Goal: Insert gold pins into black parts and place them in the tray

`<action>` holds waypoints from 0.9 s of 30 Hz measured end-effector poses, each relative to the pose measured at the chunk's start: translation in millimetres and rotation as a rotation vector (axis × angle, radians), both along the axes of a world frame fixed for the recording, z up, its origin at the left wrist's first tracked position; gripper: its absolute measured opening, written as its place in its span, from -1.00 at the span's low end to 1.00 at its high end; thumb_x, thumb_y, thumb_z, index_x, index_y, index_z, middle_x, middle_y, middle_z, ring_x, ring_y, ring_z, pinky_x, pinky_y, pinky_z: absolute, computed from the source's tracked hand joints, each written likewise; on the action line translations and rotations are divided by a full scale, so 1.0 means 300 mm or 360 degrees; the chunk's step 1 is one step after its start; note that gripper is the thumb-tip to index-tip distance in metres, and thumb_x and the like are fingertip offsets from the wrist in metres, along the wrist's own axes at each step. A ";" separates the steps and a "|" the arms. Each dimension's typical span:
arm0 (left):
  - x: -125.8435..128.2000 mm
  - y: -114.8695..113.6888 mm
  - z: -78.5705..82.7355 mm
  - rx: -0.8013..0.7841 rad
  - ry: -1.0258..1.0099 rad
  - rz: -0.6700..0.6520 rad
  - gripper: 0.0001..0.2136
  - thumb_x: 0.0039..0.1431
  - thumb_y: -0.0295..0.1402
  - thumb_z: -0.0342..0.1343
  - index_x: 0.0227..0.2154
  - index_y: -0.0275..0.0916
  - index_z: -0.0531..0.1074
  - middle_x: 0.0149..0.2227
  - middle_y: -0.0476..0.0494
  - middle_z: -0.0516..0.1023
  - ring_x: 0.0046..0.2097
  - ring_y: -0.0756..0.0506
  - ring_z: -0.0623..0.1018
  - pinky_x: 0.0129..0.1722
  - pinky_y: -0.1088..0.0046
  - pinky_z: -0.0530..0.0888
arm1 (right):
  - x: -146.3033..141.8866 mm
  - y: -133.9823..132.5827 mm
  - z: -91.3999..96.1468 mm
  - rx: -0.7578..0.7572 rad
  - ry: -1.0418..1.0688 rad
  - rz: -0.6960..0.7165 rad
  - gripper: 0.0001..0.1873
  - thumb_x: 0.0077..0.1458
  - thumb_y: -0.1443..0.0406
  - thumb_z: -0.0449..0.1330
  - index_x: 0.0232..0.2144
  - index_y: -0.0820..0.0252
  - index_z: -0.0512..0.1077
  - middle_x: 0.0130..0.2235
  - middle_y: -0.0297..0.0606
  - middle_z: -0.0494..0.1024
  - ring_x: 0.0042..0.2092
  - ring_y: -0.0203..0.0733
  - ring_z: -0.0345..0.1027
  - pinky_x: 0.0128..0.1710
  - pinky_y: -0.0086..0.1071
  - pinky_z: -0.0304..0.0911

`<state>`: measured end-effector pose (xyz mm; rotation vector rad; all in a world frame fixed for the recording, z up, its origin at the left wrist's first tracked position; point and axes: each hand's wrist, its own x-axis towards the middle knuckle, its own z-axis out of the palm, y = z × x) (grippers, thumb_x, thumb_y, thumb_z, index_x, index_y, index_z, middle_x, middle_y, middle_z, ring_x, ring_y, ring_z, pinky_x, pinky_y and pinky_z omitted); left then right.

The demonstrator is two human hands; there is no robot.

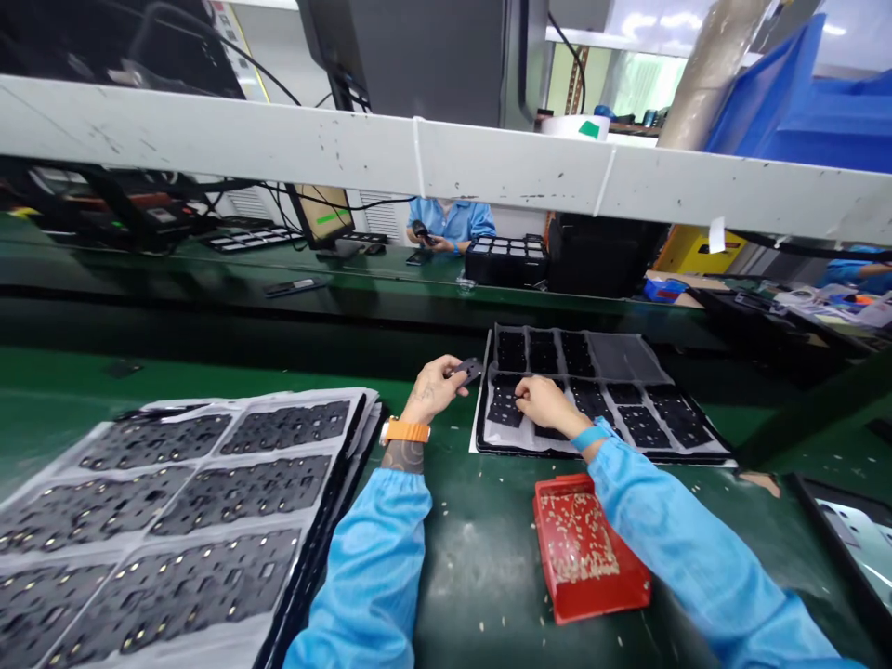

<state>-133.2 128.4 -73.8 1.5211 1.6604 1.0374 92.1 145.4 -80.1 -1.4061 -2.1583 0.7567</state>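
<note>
My left hand (433, 388), with an orange wristband, pinches a small dark flat part (469, 371) just left of a black tray (687, 444). My right hand (547, 403) rests on the tray's near left side with fingers curled down onto the black parts (505, 414) lying on grey film; what it grips, if anything, is hidden. The tray holds several rows of black flat parts. Both arms wear blue sleeves.
A stack of trays (188, 520) with black perforated sheets fills the left foreground. A red tray (583, 548) of tiny screws lies between my arms on the green table (480, 557). A white beam (446, 163) crosses above. A person in blue (452, 223) works opposite.
</note>
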 end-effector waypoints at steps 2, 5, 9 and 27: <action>0.046 -0.032 0.066 0.0067 -0.0134 -0.0253 -0.79 0.17 -0.24 0.15 -0.25 -0.29 0.43 -0.42 -0.02 0.49 -0.42 -0.02 0.57 -0.39 0.52 0.44 | 0.038 -0.044 0.052 0.0065 0.0176 0.0001 -0.88 0.17 0.54 0.24 -0.31 0.28 0.47 -0.30 -0.20 0.49 -0.21 -0.08 0.40 -0.09 -0.28 0.32; 0.142 -0.105 0.155 0.0093 -0.0281 -0.0629 -0.75 0.11 -0.21 0.18 -0.27 -0.29 0.44 -0.49 0.00 0.46 -0.47 -0.01 0.52 -0.42 0.51 0.44 | 0.125 -0.142 0.119 0.0123 0.0464 0.0006 -0.72 0.25 0.36 0.12 0.01 0.30 0.36 -0.21 -0.20 0.48 -0.32 -0.16 0.41 -0.33 -0.37 0.38; 0.277 -0.211 0.224 0.0113 -0.0391 -0.0913 -0.77 0.14 -0.21 0.17 -0.29 -0.31 0.44 -0.52 -0.01 0.44 -0.50 0.02 0.46 -0.51 0.55 0.35 | 0.219 -0.268 0.168 0.0029 0.1102 0.0054 -0.62 0.21 0.11 0.20 -0.08 0.28 0.35 -0.34 -0.26 0.44 -0.48 -0.21 0.36 -0.57 -0.48 0.29; 0.406 -0.338 0.235 0.0132 -0.0981 -0.0705 -0.69 0.21 -0.21 0.18 -0.12 -0.36 0.54 -0.53 -0.02 0.42 -0.63 0.13 0.24 -0.64 0.57 0.15 | 0.220 -0.392 0.231 0.1245 0.0828 0.0116 -0.81 0.31 0.43 0.10 -0.16 0.15 0.50 -0.27 -0.19 0.51 -0.29 -0.05 0.43 -0.30 -0.25 0.39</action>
